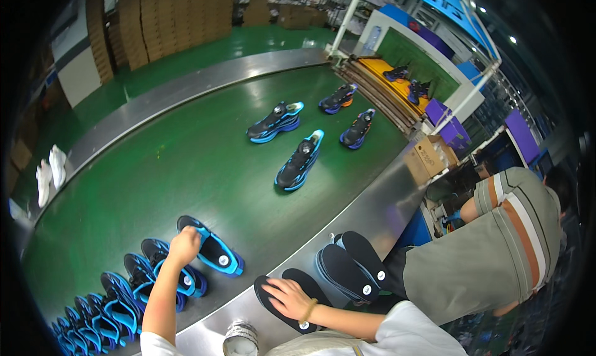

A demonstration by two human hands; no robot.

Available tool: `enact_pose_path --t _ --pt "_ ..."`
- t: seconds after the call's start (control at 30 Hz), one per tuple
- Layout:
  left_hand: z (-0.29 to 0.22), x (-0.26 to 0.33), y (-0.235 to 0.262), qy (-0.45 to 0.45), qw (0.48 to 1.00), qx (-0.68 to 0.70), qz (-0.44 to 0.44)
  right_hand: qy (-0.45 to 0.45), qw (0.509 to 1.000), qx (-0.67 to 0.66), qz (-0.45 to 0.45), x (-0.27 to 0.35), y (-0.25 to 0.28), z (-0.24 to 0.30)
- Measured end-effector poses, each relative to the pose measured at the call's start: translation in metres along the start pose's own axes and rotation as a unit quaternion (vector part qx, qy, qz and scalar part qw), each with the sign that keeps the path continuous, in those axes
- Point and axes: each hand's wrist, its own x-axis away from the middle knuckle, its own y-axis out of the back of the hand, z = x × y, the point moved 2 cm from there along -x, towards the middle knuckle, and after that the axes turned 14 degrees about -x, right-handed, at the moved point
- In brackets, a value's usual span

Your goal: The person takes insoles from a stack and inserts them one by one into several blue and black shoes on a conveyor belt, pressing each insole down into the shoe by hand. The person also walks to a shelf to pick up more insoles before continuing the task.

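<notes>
My left hand (184,246) grips the near-left rim of a black and blue sneaker (231,260), its fingers closed at the tongue. A dark insole with a round white sticker shows inside that shoe. My right hand (289,300) lies with fingers spread on a black insole (263,289) on the metal ledge. Beside it is another black insole (305,280), partly under my hand and wrist. Just right of these rests a stack of black insoles (343,270) with blue edges, a second stack (363,253) next to it.
A row of black and blue sneakers (118,297) stands at the lower left. Several more sneakers (298,163) sit farther along the green belt (205,151). A white roll (241,340) stands on the ledge. A person in grey (472,263) bends at the right, near a cardboard box (428,157).
</notes>
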Motion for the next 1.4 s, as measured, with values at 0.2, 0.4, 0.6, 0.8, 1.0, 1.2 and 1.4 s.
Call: enact_pose_path --t 0.2,0.4,0.6,0.8,1.0,1.2,1.4 --pt "-0.046 0.063 0.061 0.124 0.821 0.552 -0.070 -0.157 0.985 0.063 -0.043 0.106 0.031 -0.031" --pt "-0.105 0.184 0.057 0.057 0.941 0.332 -0.013 -0.272 0.956 0.094 -0.062 0.134 0.044 -0.033" --pt "-0.162 0.226 0.032 -0.034 0.983 0.148 -0.102 -0.312 0.940 0.135 -0.011 0.131 0.042 -0.035" --pt "-0.178 0.230 0.022 -0.042 0.984 0.115 -0.132 -0.309 0.940 0.145 0.001 0.128 0.046 -0.049" --pt "-0.180 0.234 0.021 -0.039 0.983 0.108 -0.141 -0.318 0.940 0.119 0.019 0.127 0.049 -0.056" --pt "-0.177 0.238 0.004 -0.039 0.989 0.047 -0.134 -0.306 0.946 0.107 0.006 0.130 0.055 -0.059" --pt "-0.187 0.229 0.008 -0.049 0.983 0.022 -0.173 -0.293 0.950 0.106 0.006 0.130 0.060 -0.067"
